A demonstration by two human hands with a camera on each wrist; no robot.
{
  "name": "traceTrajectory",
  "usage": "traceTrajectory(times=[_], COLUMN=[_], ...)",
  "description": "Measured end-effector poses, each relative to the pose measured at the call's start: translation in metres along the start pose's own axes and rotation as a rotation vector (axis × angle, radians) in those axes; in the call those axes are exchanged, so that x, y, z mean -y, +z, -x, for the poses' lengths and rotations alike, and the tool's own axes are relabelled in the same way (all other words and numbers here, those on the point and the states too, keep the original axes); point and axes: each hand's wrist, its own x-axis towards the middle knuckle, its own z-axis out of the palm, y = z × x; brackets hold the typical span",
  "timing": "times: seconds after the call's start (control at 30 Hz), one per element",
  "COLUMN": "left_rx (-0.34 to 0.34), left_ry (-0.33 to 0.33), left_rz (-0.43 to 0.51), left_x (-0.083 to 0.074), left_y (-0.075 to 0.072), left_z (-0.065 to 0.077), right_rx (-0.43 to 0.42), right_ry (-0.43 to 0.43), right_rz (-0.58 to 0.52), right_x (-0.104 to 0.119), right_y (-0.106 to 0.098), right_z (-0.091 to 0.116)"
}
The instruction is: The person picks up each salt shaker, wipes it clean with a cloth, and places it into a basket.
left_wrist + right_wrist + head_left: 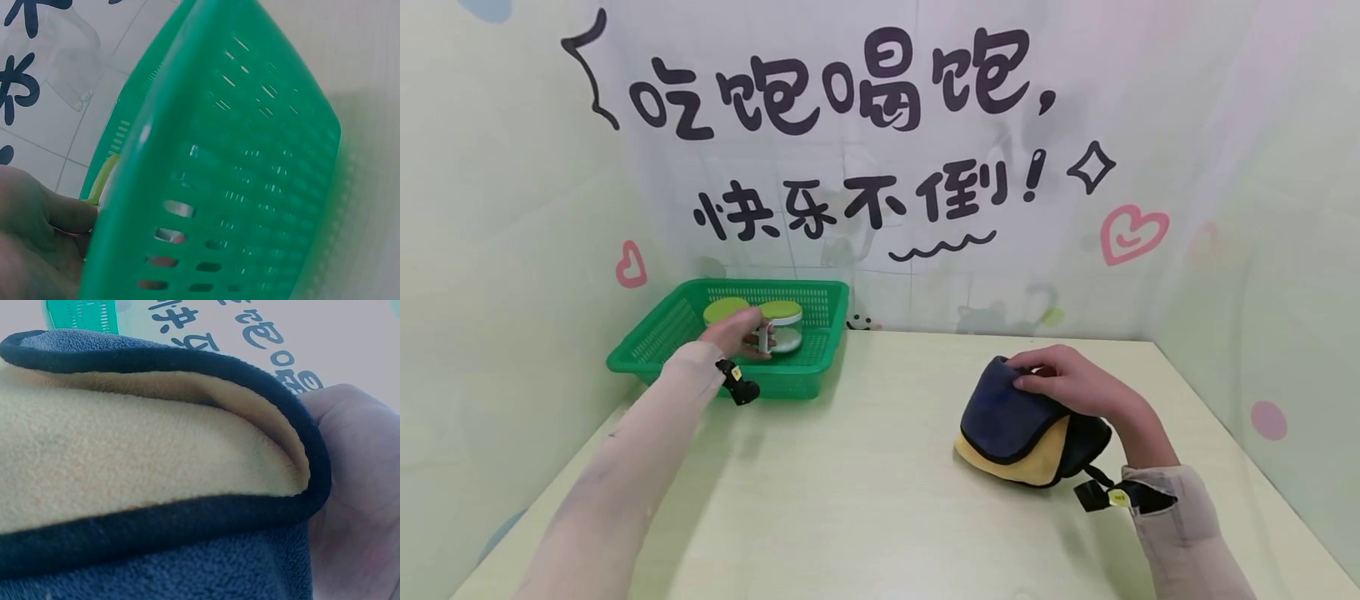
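Note:
At the back left, my left hand [737, 332] reaches over the rim of a green plastic basket [790, 385]. Its fingers curl round a pale, handle-like part at the side of a clear jar with a green lid [781, 312]. A second green lid [726, 309] shows just behind this hand. In the left wrist view the basket wall hides most of the jar and fingertips. On the right, my right hand [1075, 379] pinches the top of a folded cloth [1011, 412], navy on one side and yellow on the other, with black edging. Its lower edge appears to touch the table.
A pale table [865, 500] lies under both arms. Behind it hangs a white backdrop [895, 292] with large black lettering, and pale side panels flank the table. Black wrist straps with small cameras sit on both forearms.

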Motion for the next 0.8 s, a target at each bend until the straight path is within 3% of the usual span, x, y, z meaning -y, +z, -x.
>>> traceTrajectory(times=[0.3,0.53,0.8], left_rx=[0.012,0.002,-0.011], left_ry=[0.036,-0.010,0.011], left_rz=[-0.014,-0.004,-0.085], left_x=[0.009,0.012,0.012], left_y=[0.006,0.011,0.011], left_z=[-0.005,-0.006,-0.001], right_rx=[-0.012,-0.059,-0.093], right_ry=[0.054,0.137,0.238], right_rz=[-0.058,-0.070,-0.060], right_x=[-0.013,-0.032,-0.049], right_y=[-0.004,-0.007,-0.016], right_z=[0.004,0.009,0.018])
